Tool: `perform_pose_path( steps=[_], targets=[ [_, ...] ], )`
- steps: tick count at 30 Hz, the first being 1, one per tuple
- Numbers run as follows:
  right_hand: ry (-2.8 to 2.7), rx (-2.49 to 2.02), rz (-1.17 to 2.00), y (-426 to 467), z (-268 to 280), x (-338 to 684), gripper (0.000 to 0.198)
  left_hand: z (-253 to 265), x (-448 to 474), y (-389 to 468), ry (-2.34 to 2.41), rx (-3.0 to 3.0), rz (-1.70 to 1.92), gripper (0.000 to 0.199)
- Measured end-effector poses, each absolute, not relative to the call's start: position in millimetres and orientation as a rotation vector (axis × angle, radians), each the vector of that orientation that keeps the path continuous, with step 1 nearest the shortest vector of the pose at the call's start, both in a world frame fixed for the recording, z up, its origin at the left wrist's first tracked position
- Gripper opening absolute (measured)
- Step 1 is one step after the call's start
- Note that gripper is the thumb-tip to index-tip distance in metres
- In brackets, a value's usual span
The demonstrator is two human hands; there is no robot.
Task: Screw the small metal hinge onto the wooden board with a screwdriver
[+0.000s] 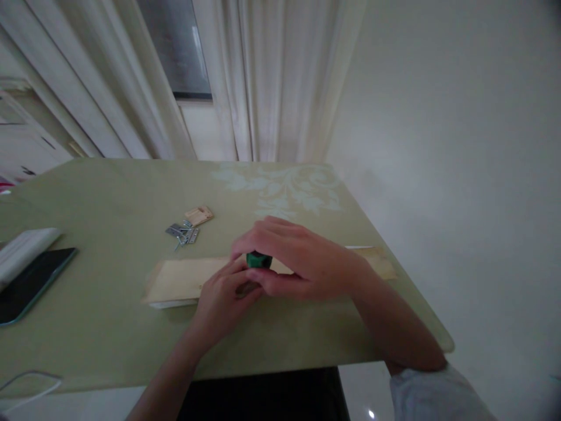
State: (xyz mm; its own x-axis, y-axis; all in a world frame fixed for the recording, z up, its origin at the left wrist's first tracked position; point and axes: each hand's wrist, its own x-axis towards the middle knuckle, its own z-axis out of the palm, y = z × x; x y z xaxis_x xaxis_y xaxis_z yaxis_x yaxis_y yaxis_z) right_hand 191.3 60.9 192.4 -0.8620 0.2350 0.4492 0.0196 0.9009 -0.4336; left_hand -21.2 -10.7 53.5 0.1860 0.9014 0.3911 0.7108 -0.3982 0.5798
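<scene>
My right hand (pixel 302 257) is closed around the green and black handle of a screwdriver (pixel 259 260), seen almost end-on from above. The tool stands upright over a long pale wooden board (pixel 182 278), and its tip is hidden. Beside the handle, my left hand (pixel 225 292) rests low at the board, thumb and fingers curled together under the right hand. What the left fingers pinch is hidden. Beyond the board lie small metal hinges (pixel 191 235) with loose screws (pixel 180 238) and a little wooden piece (pixel 198 215).
At the left of the green-covered table (pixel 118 199) lie a dark phone (pixel 35 283) and a white box-like object (pixel 28 251). A white cable (pixel 37 386) curls near the front left edge. A wall (pixel 460 175) runs along the right side, and curtains (pixel 280 76) hang behind.
</scene>
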Motion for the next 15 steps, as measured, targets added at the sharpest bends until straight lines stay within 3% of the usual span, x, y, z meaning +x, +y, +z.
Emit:
perform_pose_path(
  steps=[4, 10, 15],
  targets=[
    [-2.484, -0.680, 0.300, 56, 190, 191, 0.030, 55, -19, -9, 1.544, 2.140, 0.969, 0.014],
    [-2.574, -0.360, 0.390, 51, 190, 198, 0.022, 59, -16, -8, 1.526, 2.113, 1.011, 0.012],
    [-2.503, -0.770, 0.172, 49, 187, 200, 0.030, 56, -16, -6, 1.507, 2.067, 0.980, 0.012]
  ],
)
